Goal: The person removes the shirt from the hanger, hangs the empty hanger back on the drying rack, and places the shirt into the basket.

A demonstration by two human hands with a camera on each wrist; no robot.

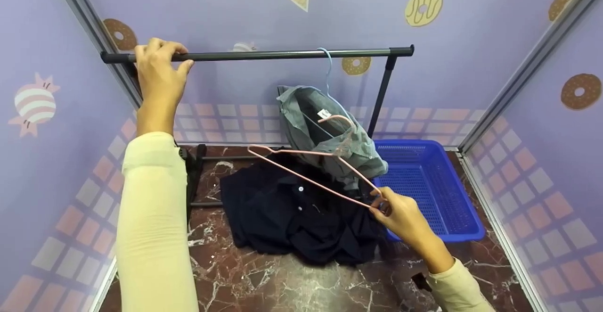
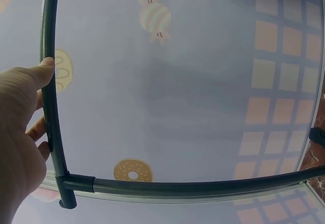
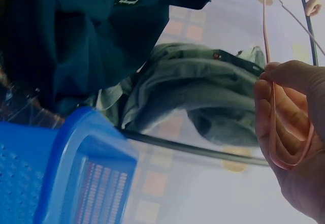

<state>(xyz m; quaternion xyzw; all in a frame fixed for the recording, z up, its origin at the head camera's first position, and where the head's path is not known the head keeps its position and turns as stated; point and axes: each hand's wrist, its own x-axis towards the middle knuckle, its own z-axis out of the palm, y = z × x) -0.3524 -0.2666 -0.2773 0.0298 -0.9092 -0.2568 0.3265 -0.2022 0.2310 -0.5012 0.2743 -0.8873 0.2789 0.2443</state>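
My left hand [image 1: 160,69] grips the left part of the dark top rail [image 1: 254,55] of a clothes rack; in the left wrist view the thumb lies on the rail and the fingers pass behind it. A pink wire hanger [image 1: 306,178] is pinched at one corner by my right hand [image 1: 398,213], its hook overlapping a grey-green shirt [image 1: 301,119] in the head view. That shirt hangs from the rail on a light blue hanger [image 1: 328,74]. Below lies a crumpled navy garment [image 1: 278,213] with white buttons.
A blue plastic basket [image 1: 457,194] stands on the marbled floor [image 1: 264,283] at the right. The rack's right post [image 1: 380,96] rises behind the shirt. Patterned lilac wall panels [image 1: 532,114] enclose the back and both sides.
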